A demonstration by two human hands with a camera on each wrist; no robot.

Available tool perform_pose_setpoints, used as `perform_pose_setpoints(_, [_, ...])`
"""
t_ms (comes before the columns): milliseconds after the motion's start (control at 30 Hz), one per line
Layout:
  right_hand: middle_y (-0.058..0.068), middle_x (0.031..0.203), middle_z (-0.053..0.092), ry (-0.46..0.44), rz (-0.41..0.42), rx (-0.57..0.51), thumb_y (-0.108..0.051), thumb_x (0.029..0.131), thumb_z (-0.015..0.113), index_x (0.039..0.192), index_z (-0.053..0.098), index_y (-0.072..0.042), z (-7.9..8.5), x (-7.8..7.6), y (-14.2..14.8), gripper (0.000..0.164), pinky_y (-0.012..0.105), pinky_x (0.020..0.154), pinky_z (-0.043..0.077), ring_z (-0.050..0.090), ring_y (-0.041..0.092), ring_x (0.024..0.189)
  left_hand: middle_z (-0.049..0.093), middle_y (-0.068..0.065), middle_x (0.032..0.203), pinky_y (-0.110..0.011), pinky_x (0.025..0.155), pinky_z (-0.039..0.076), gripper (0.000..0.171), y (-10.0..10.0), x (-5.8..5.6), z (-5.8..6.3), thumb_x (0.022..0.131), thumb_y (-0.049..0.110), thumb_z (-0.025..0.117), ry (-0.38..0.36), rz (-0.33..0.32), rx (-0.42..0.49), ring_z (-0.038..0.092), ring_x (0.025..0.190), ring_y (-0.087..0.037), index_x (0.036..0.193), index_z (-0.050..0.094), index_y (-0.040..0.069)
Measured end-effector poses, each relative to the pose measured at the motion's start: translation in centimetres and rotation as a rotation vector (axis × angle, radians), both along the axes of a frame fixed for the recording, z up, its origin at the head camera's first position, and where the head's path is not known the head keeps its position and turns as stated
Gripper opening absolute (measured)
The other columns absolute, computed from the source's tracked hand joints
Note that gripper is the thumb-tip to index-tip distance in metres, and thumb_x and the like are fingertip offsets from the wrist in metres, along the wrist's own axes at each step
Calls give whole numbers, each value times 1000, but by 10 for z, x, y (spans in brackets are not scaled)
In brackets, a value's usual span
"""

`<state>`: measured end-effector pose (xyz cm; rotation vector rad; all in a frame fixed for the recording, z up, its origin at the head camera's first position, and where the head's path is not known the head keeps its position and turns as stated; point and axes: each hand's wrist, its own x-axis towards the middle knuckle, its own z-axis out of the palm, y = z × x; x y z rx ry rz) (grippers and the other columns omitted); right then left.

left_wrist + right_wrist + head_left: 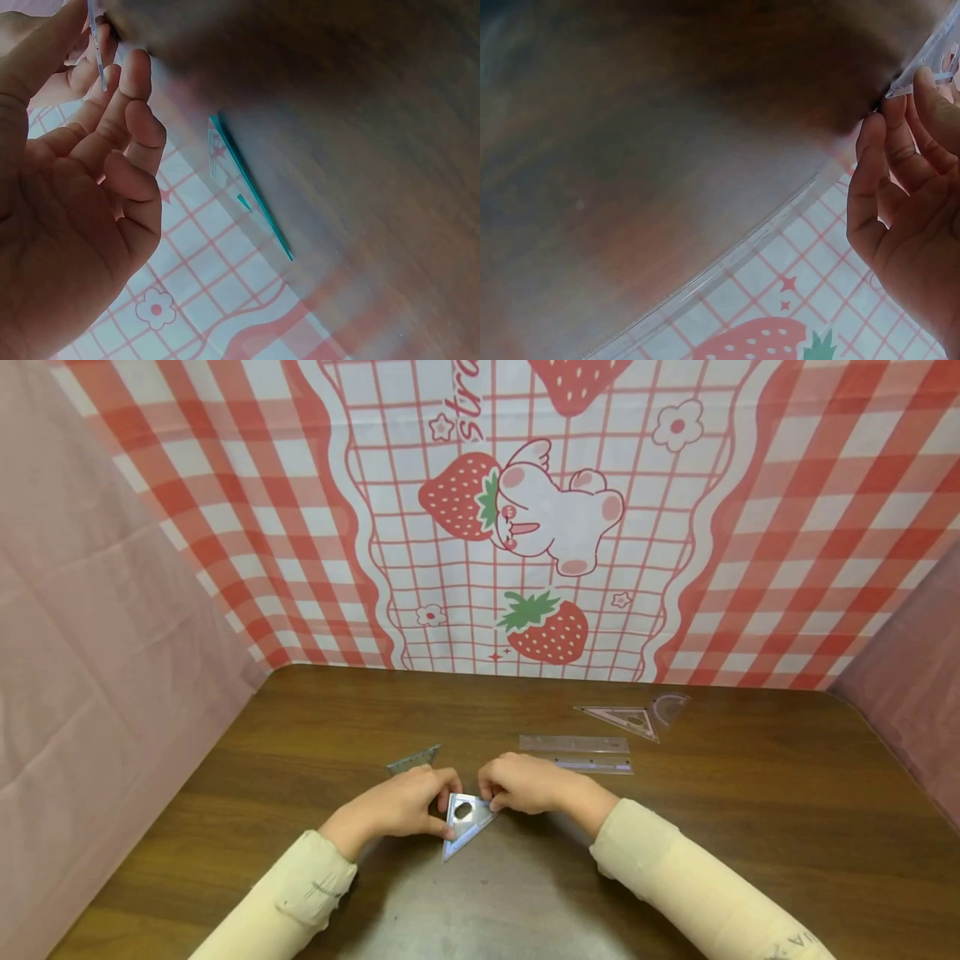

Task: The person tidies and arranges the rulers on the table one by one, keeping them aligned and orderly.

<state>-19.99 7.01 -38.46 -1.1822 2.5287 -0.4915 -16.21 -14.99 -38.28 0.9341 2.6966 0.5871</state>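
A small clear set square [468, 823] with a dark-looking round hole is held between both hands, its lower corner pointing toward the person. My left hand [408, 802] pinches its left edge between thumb and fingers. At the right corner, my right hand [525, 783] pinches it with thumb and fingertips. The left wrist view catches the set square [97, 49] nearly edge-on; the right wrist view shows its corner [922, 67] under the thumb. Just behind the left hand lies a greenish triangle [414, 758], partly covered by that hand; it looks like a teal strip [253, 187] from the left wrist.
Beyond the right hand lie two clear rulers [573, 744], the nearer one partly covered by that hand. Farther back a long clear set square [618, 719] touches or overlaps a protractor [667, 710]. A strawberry-print cloth [555, 631] rises behind the wooden table [750, 827].
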Motion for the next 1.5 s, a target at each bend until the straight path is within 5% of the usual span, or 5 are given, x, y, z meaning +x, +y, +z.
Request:
perform_pose_setpoints(367, [-7, 70, 51, -110, 7, -28, -6, 91, 67, 81, 59, -12, 3, 1, 5, 14, 19, 60, 39, 44, 5, 62, 57, 7, 69, -20, 57, 41, 33, -1, 2, 3, 82, 25, 82, -92, 15, 29, 46, 58, -1, 101, 61, 9])
perform_pose_setpoints(633, [-7, 70, 52, -139, 20, -98, -3, 92, 66, 82, 58, -10, 8, -2, 13, 14, 19, 61, 40, 45, 3, 63, 60, 4, 61, -19, 51, 40, 14, -2, 1, 8, 86, 9, 75, -195, 34, 86, 48, 53, -2, 76, 65, 11])
perform_pose_setpoints(1500, [-6, 71, 55, -143, 27, -143, -4, 92, 65, 84, 59, -10, 9, -3, 20, 12, 19, 60, 41, 46, 2, 62, 70, -2, 63, -18, 53, 38, 17, 1, -2, 12, 90, 3, 68, -238, 53, 139, 53, 54, -2, 74, 66, 9])
